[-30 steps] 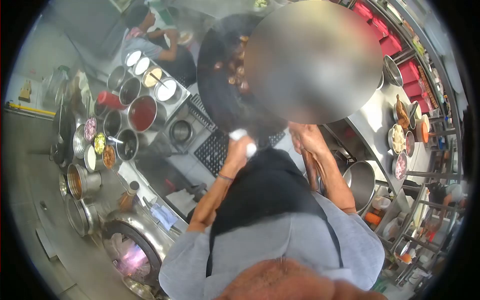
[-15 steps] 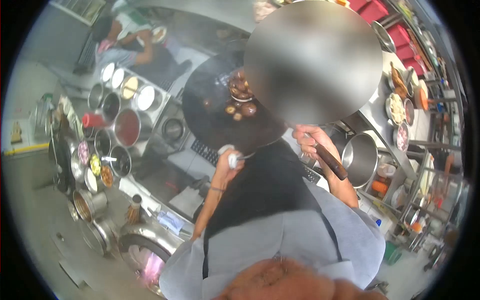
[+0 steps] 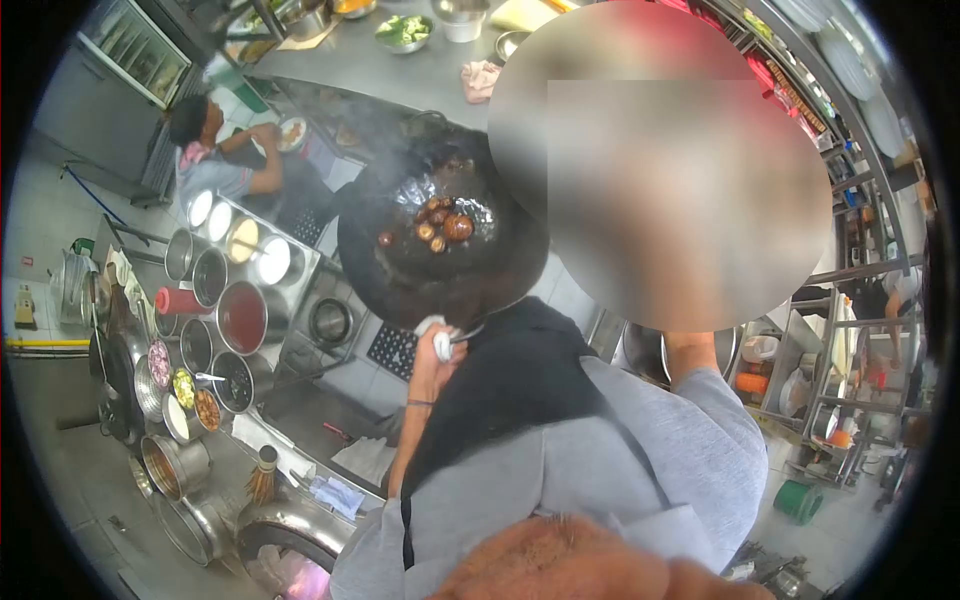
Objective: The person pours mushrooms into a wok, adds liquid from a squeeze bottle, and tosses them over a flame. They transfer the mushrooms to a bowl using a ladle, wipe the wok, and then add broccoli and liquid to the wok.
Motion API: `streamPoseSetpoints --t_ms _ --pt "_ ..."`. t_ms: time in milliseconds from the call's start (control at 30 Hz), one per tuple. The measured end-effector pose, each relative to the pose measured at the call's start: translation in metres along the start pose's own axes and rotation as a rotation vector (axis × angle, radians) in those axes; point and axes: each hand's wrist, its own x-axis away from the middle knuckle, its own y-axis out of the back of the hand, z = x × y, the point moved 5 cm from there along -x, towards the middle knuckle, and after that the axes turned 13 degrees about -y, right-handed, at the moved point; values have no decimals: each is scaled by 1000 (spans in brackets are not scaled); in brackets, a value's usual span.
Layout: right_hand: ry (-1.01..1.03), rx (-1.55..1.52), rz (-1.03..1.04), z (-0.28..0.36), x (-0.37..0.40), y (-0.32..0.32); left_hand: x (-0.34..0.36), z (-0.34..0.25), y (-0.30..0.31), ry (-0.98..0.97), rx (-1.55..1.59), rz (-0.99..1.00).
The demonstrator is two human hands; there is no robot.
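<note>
Gripping a large round black wok (image 3: 395,275) through a wadded white cloth (image 3: 438,338), the person's left hand (image 3: 430,358) is clenched around the short handle at the pan's near rim, its fingers wrapped into the cloth. The wok lies straight ahead of that hand, away from the body. Its bowl faces up and carries a small heap of glossy brown food pieces (image 3: 440,222) in dark sauce near the middle, with haze at the far rim. The handle runs roughly in line with the forearm, from fist to rim, and the left hand is the only one seen on the pan. The right hand is hidden behind a blurred patch, with only the right forearm (image 3: 690,352) showing, so its state cannot be told. Left of the wok, a stainless steel surface (image 3: 300,262) holds round steel tubs of sauces and seasonings (image 3: 243,316). A pink burner flame (image 3: 300,578) glows low beside the person's left elbow. A co-worker in a grey shirt (image 3: 215,165) bends over a plate at the far end of the line. Beyond, a long steel counter (image 3: 370,65) bears a bowl of green vegetables (image 3: 404,28), and metal racks (image 3: 850,340) line the kitchen's right side.
</note>
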Motion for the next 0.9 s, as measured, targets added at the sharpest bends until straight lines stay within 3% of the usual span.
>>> streamPoseSetpoints --t_ms 100,133,167,233,300,433,533,667,900 --pt "758 650 -626 -26 -29 -6 -1 -1 2 -20 -6 40" --pt "395 541 -532 -10 -6 -8 -2 -3 1 -40 -19 55" --pt "323 474 -520 -7 2 -8 -3 -3 0 -68 -21 64" --pt "604 369 -511 -2 30 -14 -8 2 11 -90 3 16" --pt "168 279 -171 7 67 -27 -2 -3 1 -102 -38 -84" --pt "-28 151 280 -8 85 -86 -6 -6 4 -162 -68 -157" --pt "-66 180 407 -58 64 -139 -2 -10 -2 -194 -67 -189" --pt "-163 190 564 -70 79 -187 -4 -3 2 -248 -141 -257" --pt "-555 -144 967 -76 145 -232 5 2 15 -248 -146 -336"
